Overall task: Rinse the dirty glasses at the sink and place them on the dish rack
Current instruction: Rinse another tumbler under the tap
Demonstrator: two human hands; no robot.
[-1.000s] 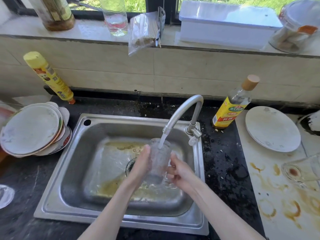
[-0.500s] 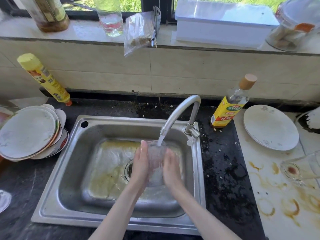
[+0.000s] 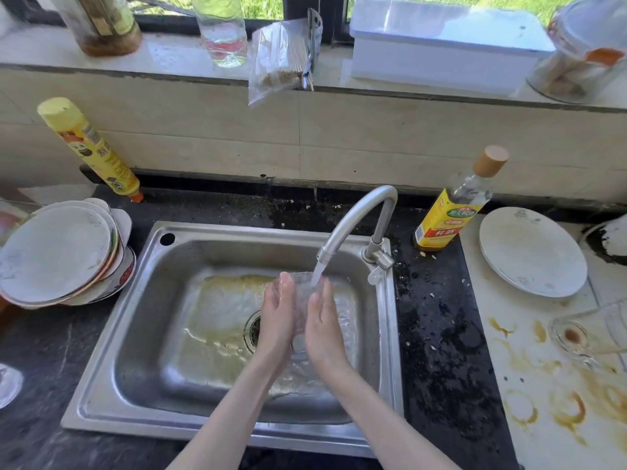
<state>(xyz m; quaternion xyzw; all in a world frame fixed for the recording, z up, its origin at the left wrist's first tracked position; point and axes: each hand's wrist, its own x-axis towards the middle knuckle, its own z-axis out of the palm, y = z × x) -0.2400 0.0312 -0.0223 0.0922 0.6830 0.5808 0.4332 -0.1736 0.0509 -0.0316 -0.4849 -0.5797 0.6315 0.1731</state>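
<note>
Clear drinking glass [image 3: 300, 300] under running steel tap [image 3: 353, 218] | left hand [image 3: 276, 320] and right hand [image 3: 324, 325] flat-fingered, pressing its sides | over steel sink [image 3: 142, 320]

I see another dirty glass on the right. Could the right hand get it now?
Probably not yet. The right hand is pressed flat against the glass under the tap. The way to the stained glass looks clear, but the hand must let go first.
</note>
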